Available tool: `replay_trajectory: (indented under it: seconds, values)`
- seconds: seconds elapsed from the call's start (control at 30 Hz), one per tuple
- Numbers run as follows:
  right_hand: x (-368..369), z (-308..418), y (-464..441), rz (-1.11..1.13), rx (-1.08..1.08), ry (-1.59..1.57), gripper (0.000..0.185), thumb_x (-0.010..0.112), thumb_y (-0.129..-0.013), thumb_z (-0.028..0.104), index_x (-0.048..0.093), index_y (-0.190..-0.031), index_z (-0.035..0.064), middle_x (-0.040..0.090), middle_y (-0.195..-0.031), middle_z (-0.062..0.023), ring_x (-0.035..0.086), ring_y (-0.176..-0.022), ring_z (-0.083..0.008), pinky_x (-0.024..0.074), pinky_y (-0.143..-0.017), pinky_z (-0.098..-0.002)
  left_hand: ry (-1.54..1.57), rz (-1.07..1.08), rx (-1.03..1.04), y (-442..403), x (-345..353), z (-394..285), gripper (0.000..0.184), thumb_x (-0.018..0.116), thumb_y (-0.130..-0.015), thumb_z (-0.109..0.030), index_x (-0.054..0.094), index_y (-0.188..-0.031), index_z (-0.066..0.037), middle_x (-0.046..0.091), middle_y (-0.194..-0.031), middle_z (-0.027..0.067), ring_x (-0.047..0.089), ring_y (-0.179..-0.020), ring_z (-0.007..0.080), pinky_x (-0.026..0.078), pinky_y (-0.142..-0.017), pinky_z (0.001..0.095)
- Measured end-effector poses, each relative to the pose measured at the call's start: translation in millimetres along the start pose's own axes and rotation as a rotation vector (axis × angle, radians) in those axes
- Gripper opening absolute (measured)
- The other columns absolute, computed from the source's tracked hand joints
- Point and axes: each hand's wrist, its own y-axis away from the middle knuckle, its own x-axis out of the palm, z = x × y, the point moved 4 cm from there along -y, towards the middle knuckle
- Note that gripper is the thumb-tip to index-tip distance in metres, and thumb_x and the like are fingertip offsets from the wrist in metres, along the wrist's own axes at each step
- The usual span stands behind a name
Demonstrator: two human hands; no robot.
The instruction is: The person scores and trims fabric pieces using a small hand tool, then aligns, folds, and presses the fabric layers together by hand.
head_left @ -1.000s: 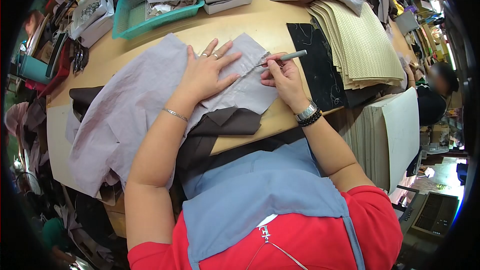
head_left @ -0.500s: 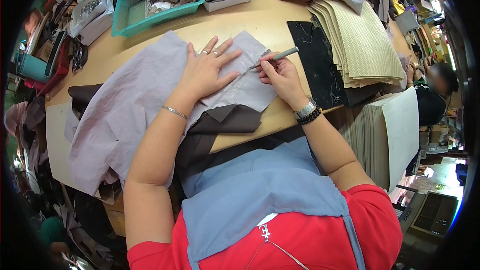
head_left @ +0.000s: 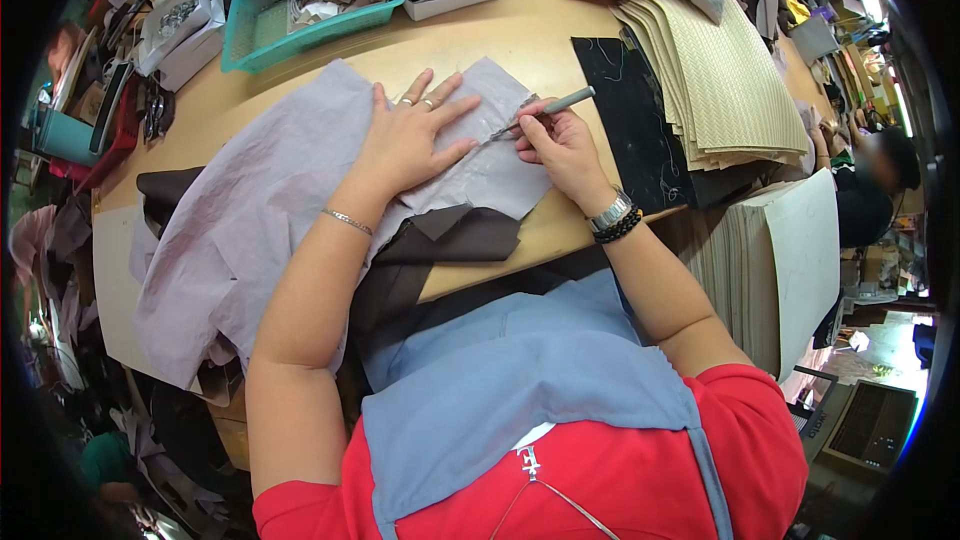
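Light grey-mauve fabric [head_left: 270, 180] is spread over the wooden table [head_left: 540, 25]. My left hand [head_left: 410, 140] lies flat on it with fingers spread, two of them ringed. My right hand [head_left: 560, 150] pinches a slim grey pen-like tool [head_left: 570, 101], its thin tip pointing down-left at the fabric beside my left thumb. A worn, shiny strip [head_left: 475, 155] runs diagonally across the fabric near that tip. Dark brown fabric [head_left: 450, 238] shows from under the lighter piece at the table's front edge.
A teal basket [head_left: 240, 40] and small open boxes stand at the back. Right of my hands lie a black piece [head_left: 630, 120] and a stack of textured cream sheets [head_left: 715, 80]. A tall stack of boards [head_left: 800, 260] stands at right. Another person [head_left: 870, 190] is at far right.
The tool and my right hand have moved slightly down-left along the strip, and the tool's tip is now nearer my left thumb. My left hand stays pressed flat.
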Motion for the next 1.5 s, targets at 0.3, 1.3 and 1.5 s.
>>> replay_trajectory:
  seconds: [0.3, 1.3, 1.5]
  values:
    - [5, 9, 0, 0.061, 0.057, 0.033, 0.015, 0.061, -0.098, 0.019, 0.06, -0.107, 0.0076, 0.068, -0.092, -0.0026, 0.06, -0.076, -0.004, 0.0505, -0.067, -0.0174, -0.001, 0.047, -0.004, 0, -1, -1, 0.055, 0.061, -0.088, -0.051, 0.052, -0.139, -0.032, 0.035, -0.156, -0.0028, 0.026, -0.146, 0.0312, 0.016, -0.106, 0.0759]
    - [23, 11, 17, -0.014, -0.105, -0.187, 0.014, 0.049, -0.104, 0.02, 0.044, -0.112, 0.009, 0.062, -0.1, -0.0044, 0.064, -0.079, -0.0077, 0.0551, -0.068, -0.0206, -0.009, 0.015, 0.08, -43, 18, 0, 0.046, 0.051, -0.092, -0.056, 0.055, -0.135, -0.042, 0.033, -0.157, 0.0048, 0.024, -0.146, 0.0344, 0.012, -0.11, 0.0735]
    - [22, 7, 14, -0.032, -0.089, -0.118, 0.016, 0.049, -0.104, 0.023, 0.044, -0.113, 0.0105, 0.06, -0.103, -0.0043, 0.066, -0.078, -0.009, 0.0539, -0.065, -0.0188, 0.035, 0.042, 0.047, -45, 16, 1, 0.045, 0.053, -0.092, -0.053, 0.057, -0.135, -0.04, 0.033, -0.158, 0.0024, 0.023, -0.147, 0.0328, 0.01, -0.112, 0.0713]
